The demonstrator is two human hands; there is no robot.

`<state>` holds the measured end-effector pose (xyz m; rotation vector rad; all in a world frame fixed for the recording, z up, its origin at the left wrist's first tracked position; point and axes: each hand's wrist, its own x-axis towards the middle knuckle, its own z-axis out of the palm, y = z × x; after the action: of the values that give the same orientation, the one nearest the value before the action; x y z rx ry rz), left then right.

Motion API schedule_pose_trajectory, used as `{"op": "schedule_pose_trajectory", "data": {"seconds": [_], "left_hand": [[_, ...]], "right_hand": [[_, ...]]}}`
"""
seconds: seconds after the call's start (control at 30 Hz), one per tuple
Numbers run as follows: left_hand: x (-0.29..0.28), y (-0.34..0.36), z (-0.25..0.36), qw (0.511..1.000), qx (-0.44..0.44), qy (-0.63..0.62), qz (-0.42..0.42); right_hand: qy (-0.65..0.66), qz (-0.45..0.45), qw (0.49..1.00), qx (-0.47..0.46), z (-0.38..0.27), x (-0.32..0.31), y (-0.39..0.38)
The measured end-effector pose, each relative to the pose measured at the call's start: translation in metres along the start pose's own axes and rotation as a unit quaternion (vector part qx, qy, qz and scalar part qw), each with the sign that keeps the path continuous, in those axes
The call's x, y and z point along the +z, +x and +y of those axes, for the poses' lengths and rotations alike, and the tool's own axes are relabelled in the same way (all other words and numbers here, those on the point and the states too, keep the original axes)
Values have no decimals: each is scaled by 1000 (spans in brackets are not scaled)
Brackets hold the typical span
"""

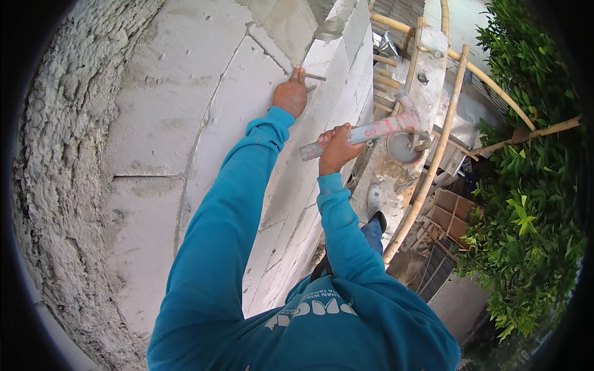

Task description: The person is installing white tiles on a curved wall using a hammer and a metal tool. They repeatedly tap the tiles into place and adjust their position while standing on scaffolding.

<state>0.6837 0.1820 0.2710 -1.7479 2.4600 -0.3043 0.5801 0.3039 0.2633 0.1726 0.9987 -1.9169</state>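
My left hand (291, 97) is up against the white block wall (247, 93), its fingers closed at one end of a short thin metal rod (315, 77). The rod sticks out to the right of the fingertips. Just below it, a second thin piece (311, 88) shows beside the hand. My right hand (337, 148) is wrapped around the grey, red-marked handle of a hammer (387, 127). The hammer head is out to the right, over the scaffold and apart from the rod. Part of the handle is hidden behind my fingers.
Bamboo poles (455, 123) cross the right side. A round container of grey material (403, 148) stands on the scaffold plank (427, 80), with my shoe (378, 221) lower down. Rough mortar (68, 185) covers the far left; leafy branches (526, 216) fill the far right.
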Motion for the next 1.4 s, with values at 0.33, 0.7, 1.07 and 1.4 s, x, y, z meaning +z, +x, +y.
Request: {"op": "schedule_pose_trajectory", "data": {"seconds": [0.33, 0.7, 1.07, 1.4], "left_hand": [[12, -11, -17, 1000, -6, -6, 21], [4, -12, -22, 1000, 15, -4, 0], [0, -5, -17, 1000, 4, -10, -21], [7, -2, -10, 999, 13, -31, 27]], "right_hand": [[36, 8, 997, -62, -61, 0, 20], [-142, -208, 964, 82, -43, 4, -6], [-277, -223, 920, 168, 0, -29, 6], [-17, -40, 999, 5, 8, -11, 1]]}}
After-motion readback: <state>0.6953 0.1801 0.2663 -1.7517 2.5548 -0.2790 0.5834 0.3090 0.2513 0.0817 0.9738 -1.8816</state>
